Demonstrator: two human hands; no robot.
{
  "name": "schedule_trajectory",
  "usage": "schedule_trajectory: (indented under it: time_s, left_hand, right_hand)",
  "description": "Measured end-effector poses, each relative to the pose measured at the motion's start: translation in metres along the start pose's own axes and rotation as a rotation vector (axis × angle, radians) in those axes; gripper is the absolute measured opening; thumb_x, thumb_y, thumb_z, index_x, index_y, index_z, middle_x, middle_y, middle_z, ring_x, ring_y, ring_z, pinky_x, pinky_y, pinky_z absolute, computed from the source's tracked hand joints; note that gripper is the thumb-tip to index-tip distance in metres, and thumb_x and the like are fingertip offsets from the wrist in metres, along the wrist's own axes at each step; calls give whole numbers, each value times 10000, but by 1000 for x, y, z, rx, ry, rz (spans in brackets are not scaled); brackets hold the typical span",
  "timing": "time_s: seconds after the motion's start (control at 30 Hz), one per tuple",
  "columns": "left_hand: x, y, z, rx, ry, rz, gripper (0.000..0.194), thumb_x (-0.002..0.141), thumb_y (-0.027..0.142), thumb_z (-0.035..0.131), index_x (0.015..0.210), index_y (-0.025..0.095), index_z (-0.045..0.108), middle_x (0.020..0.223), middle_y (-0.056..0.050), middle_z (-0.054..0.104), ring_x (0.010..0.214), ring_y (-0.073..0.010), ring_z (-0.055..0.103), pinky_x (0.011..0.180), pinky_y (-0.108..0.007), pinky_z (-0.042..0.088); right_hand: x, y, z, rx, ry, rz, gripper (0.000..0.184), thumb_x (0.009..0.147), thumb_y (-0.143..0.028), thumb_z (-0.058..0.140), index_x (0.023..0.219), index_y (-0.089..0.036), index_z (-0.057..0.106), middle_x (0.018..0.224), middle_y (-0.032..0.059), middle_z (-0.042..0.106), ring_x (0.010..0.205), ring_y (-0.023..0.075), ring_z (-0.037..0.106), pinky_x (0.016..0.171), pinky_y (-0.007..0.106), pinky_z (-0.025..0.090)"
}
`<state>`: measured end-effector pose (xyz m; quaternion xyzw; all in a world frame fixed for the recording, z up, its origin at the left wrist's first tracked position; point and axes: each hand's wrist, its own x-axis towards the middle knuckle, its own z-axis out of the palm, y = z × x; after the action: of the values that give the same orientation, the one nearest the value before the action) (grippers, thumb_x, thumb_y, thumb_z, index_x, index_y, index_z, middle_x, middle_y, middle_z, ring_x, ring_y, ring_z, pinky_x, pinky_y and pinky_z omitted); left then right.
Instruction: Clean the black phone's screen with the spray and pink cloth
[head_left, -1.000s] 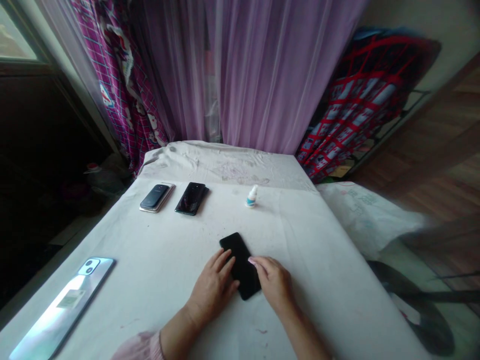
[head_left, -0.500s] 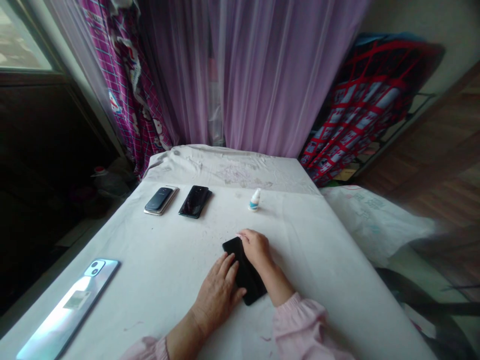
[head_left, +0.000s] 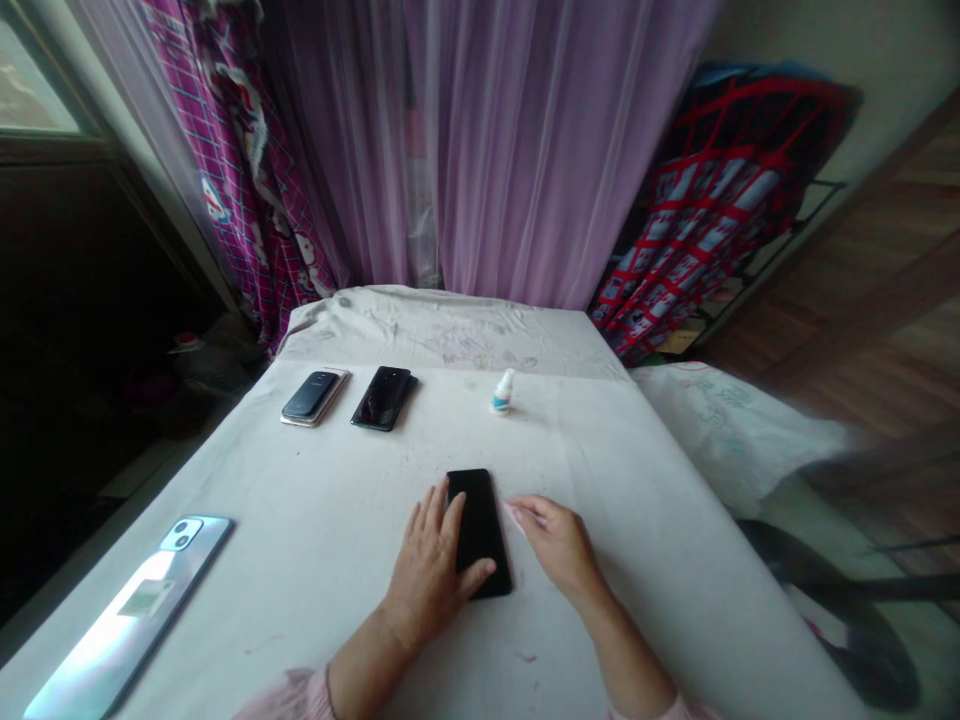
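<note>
A black phone (head_left: 480,520) lies face up on the white-covered table (head_left: 315,500), lengthwise in front of me. My left hand (head_left: 431,570) lies flat against its left edge, fingers stretched out, with the thumb across the phone's lower end. My right hand (head_left: 559,545) rests on the cloth just right of the phone, apart from it. Its fingertips are pinched on a small pale pink bit (head_left: 517,514) that I cannot make out.
A small white dropper bottle (head_left: 502,392) stands beyond the phone. Two dark phones (head_left: 311,396) (head_left: 384,397) lie at the back left, and a silvery phone (head_left: 127,610) at the near left. Purple curtains (head_left: 525,150) hang behind; a white sack (head_left: 735,430) sits right of the table.
My right hand has drawn back from the phone's far end to the cloth on its right. The phone has turned from slanted to nearly straight under my left hand.
</note>
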<state>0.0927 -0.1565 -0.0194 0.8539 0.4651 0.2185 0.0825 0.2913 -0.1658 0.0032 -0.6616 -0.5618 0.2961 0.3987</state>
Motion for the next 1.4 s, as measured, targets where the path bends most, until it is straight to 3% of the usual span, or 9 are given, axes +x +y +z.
schedule_trajectory:
  time_s: [0.1, 0.2, 0.37, 0.43, 0.5, 0.6, 0.7, 1.17, 1.4]
  left_hand:
    - [0, 26, 10, 27, -92, -27, 978, 734, 691, 621, 1457, 103, 325, 1520, -281, 263, 1388, -462, 257, 1049, -708, 232]
    - [5, 36, 4, 30, -214, -35, 884, 741, 534, 674, 1448, 105, 362, 1513, -256, 299, 1401, -448, 235, 1069, -702, 204]
    - [-3, 1, -26, -59, -336, 209, 765, 725, 168, 607, 1449, 199, 359, 1545, -150, 297, 1441, -343, 191, 1122, -615, 223]
    - [-10, -15, -29, -67, -271, 185, 773, 725, 121, 602, 1451, 184, 346, 1573, -159, 216, 1452, -336, 140, 1119, -558, 290]
    - [-15, -24, -24, -54, -187, 109, 769, 774, 191, 621, 1471, 169, 295, 1571, -173, 214, 1442, -338, 190, 1100, -523, 347]
    - [-15, -25, -8, 12, -67, 13, 791, 843, 402, 617, 1478, 112, 246, 1477, -220, 392, 1371, -367, 354, 1075, -560, 362]
    - [-12, -21, 2, 48, -11, 33, 771, 868, 438, 580, 1472, 93, 248, 1414, -210, 479, 1337, -351, 413, 1092, -554, 334]
    - [-13, -21, 5, 46, 44, 55, 821, 871, 414, 554, 1497, 84, 139, 1394, -210, 501, 1324, -333, 437, 1094, -527, 337]
    - [-14, -19, 9, 3, 35, 0, 821, 864, 388, 536, 1507, 108, 109, 1428, -202, 467, 1345, -336, 410, 1090, -532, 353]
  right_hand:
    - [17, 3, -3, 42, 96, -20, 287, 818, -403, 534, 928, -224, 730, 940, 73, 757, 891, 230, 704, 828, 345, 544]
    - [37, -1, -5, 62, 111, -37, 298, 798, -406, 534, 916, -212, 727, 935, 80, 758, 890, 232, 702, 825, 350, 545]
    - [41, -2, -4, 30, 92, -31, 282, 793, -394, 528, 878, -214, 727, 909, 75, 759, 869, 228, 702, 813, 339, 537]
    - [32, 1, -2, 2, 95, -21, 282, 812, -388, 511, 889, -223, 726, 911, 72, 759, 863, 225, 702, 799, 326, 535]
    - [22, 2, 0, -38, 121, -10, 290, 834, -382, 490, 907, -231, 726, 924, 71, 756, 862, 223, 701, 781, 315, 535]
    - [12, 0, 5, -105, 136, -2, 292, 858, -374, 478, 922, -238, 728, 934, 66, 755, 850, 221, 704, 753, 302, 537]
    - [9, -5, 10, -157, 75, -32, 278, 873, -343, 479, 947, -242, 726, 939, 54, 753, 839, 206, 702, 747, 286, 530]
    - [59, -29, 35, -390, -55, -54, 225, 876, -207, 528, 940, -245, 740, 958, 43, 756, 902, 192, 695, 802, 262, 494]
    - [33, -13, 9, -335, -75, -18, 222, 878, -268, 526, 943, -276, 738, 926, 20, 760, 851, 189, 703, 735, 256, 500]
